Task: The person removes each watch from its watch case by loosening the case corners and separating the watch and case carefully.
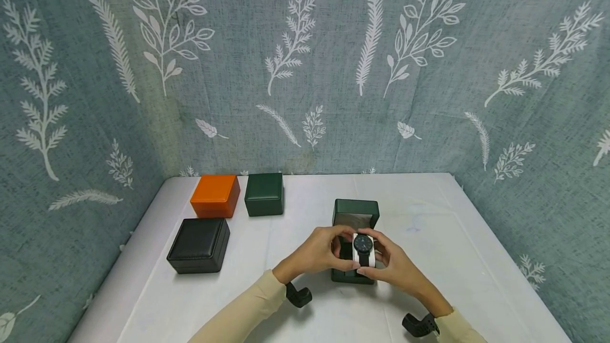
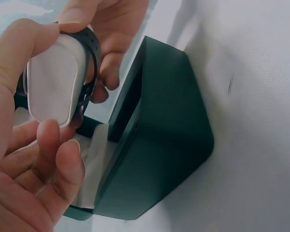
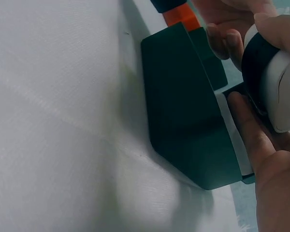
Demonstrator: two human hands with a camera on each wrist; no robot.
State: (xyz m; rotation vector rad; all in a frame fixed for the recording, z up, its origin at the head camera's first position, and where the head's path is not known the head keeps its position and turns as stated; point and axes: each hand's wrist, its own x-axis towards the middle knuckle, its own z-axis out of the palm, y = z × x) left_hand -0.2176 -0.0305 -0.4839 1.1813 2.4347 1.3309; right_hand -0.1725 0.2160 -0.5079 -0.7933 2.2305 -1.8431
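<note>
A black wristwatch [image 1: 363, 244] is strapped around a white cushion [image 2: 52, 84]. Both hands hold it above an open dark green watch box [image 1: 356, 206], whose lid stands raised at the back. My left hand [image 1: 318, 250] grips the cushion from the left, thumb and fingertips at its edges. From the other side, my right hand [image 1: 394, 264] pinches it with the thumb at the near end and fingers at the far end. The left wrist view shows the cushion's white end and the black strap [image 2: 93, 53] curving round it. Fingers and watch hide much of the box's inside.
To the left on the white-covered table [image 1: 295, 200] stand three closed boxes: an orange box [image 1: 215, 195], a second green box [image 1: 264, 193] and a black box [image 1: 197, 245]. A patterned blue-grey curtain [image 1: 329, 68] surrounds the table's back and sides.
</note>
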